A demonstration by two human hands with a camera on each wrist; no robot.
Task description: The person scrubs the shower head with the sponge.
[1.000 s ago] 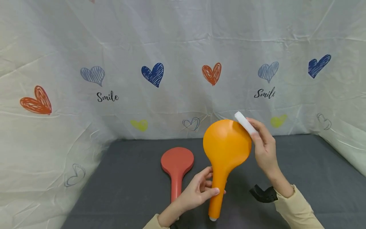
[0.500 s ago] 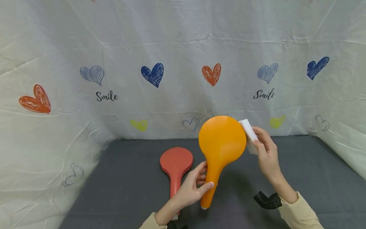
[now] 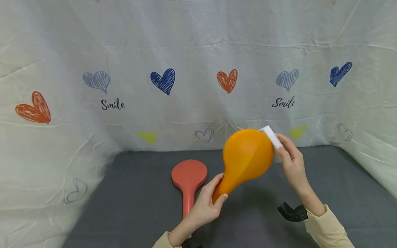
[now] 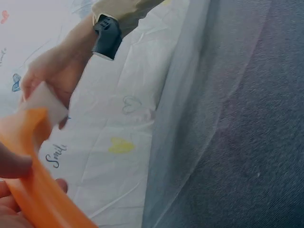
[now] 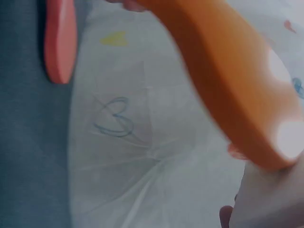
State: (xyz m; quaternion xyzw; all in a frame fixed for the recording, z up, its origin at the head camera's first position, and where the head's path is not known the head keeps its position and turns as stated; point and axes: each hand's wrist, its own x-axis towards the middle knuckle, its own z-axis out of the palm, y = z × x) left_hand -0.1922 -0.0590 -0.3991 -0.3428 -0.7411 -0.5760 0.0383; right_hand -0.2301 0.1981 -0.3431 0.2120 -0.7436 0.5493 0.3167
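Note:
My left hand (image 3: 206, 206) grips the handle of an orange round paddle-shaped object (image 3: 246, 158), held up above the dark table and tilted to the right. My right hand (image 3: 289, 162) pinches a white sponge block (image 3: 271, 136) against the paddle's upper right edge. In the left wrist view the white sponge (image 4: 45, 102) sits on the orange paddle (image 4: 33, 185) with the right hand (image 4: 59, 71) behind it. The right wrist view shows the orange paddle (image 5: 228, 85) close up and blurred.
A red paddle of the same shape (image 3: 188, 179) lies flat on the grey table (image 3: 139, 193), left of my left hand; it also shows in the right wrist view as a red paddle (image 5: 59, 40). A white cloth with heart prints (image 3: 167, 81) walls in the back and both sides.
The orange paddle has tilted from near upright to leaning right, and its handle end has gone into my left hand. The right hand and sponge stay at the upper right rim.

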